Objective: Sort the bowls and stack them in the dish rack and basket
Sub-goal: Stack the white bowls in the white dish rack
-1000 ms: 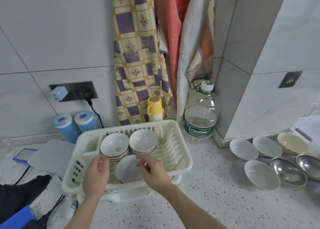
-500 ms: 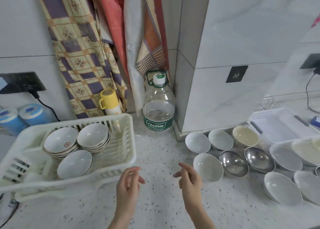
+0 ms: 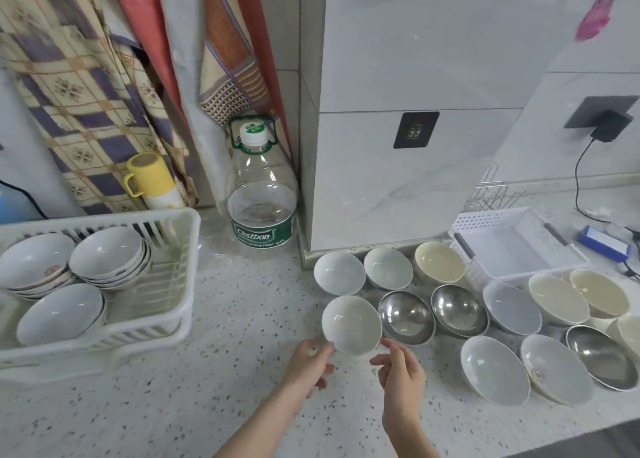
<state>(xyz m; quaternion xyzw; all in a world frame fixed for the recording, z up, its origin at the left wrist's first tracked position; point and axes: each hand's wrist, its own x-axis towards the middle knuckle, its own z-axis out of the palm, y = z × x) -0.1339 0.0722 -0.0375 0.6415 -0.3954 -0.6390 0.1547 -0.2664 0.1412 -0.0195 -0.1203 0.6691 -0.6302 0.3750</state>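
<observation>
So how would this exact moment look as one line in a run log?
phase: reaching | target: white bowl on counter | left hand: open, at its rim | right hand: open, beside rim | dish rack: holds stacked bowls

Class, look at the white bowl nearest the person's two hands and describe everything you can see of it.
The white bowl is round, glossy, ceramic-looking, empty and upright on the speckled counter. It sits at the front left of the loose bowls, against a steel bowl. The left hand reaches its near rim and the right hand its right side; whether either touches it is unclear.
</observation>
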